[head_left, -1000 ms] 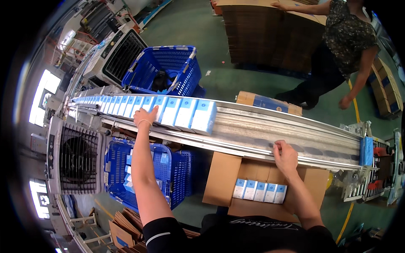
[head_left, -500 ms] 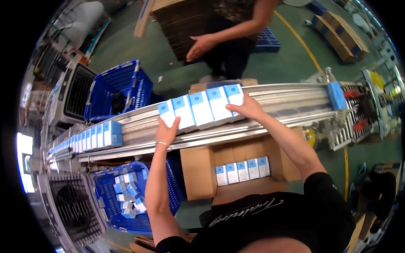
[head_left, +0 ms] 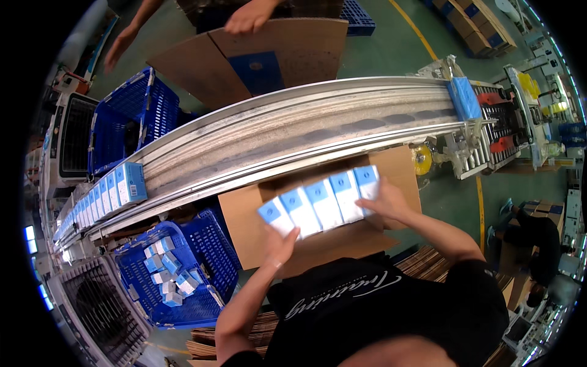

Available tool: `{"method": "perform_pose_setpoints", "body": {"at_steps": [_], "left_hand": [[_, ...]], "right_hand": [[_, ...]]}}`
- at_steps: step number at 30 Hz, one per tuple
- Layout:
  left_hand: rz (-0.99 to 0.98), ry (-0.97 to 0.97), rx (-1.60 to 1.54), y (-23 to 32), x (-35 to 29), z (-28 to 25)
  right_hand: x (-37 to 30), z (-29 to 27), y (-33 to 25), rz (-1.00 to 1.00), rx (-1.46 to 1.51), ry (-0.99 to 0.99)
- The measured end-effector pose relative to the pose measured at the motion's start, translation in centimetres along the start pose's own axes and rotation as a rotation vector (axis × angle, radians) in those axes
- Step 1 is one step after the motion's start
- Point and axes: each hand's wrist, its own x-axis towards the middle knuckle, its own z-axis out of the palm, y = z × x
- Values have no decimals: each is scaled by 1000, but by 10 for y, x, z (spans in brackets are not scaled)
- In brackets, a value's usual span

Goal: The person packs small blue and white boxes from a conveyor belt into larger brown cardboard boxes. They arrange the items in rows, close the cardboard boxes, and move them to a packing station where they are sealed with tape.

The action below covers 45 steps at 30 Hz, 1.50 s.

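Blue-white boxes [head_left: 323, 208] between left fingers [head_left: 295, 233] and right fingers [head_left: 369, 203]

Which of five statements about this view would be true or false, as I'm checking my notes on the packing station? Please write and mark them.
1. The left hand and right hand hold a row of five boxes over an open carton. True.
2. Loose boxes lie in a blue basket. True.
3. The left hand is in that basket. False: it grips the row's left end.
4. The boxes on the conveyor stand at its right end. False: they stand toward its left.
5. A co-worker's hand is at the top edge of brown cardboard. True.
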Motion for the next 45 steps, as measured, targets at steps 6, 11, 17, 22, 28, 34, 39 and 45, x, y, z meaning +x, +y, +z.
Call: {"method": "perform_pose_setpoints", "body": {"at_steps": [6,11,17,22,28,34,39,45], "left_hand": [[-242,113,511,-106,136,125],[-22,-415,1015,-39,159,64],[97,-265,1055,-42,111,89],[-4,-398,619,-54,147,90],[439,-156,320,63,58,-37],[430,1172,776,-4,97,-337],[-351,1007,724,-63,156,-448],[-234,728,545,-44,134,-470]], "right_hand": [[145,172,40,239,88,-7],[153,131,14,-163,-762,-194],[96,155,23,-198,-360,-190],[115,120,-24,-454,-478,-555],[49,-7,-140,-925,486,133],[95,9,-174,-578,337,405],[109,2,-169,-467,198,346],[104,1,-177,-459,121,308]]}}
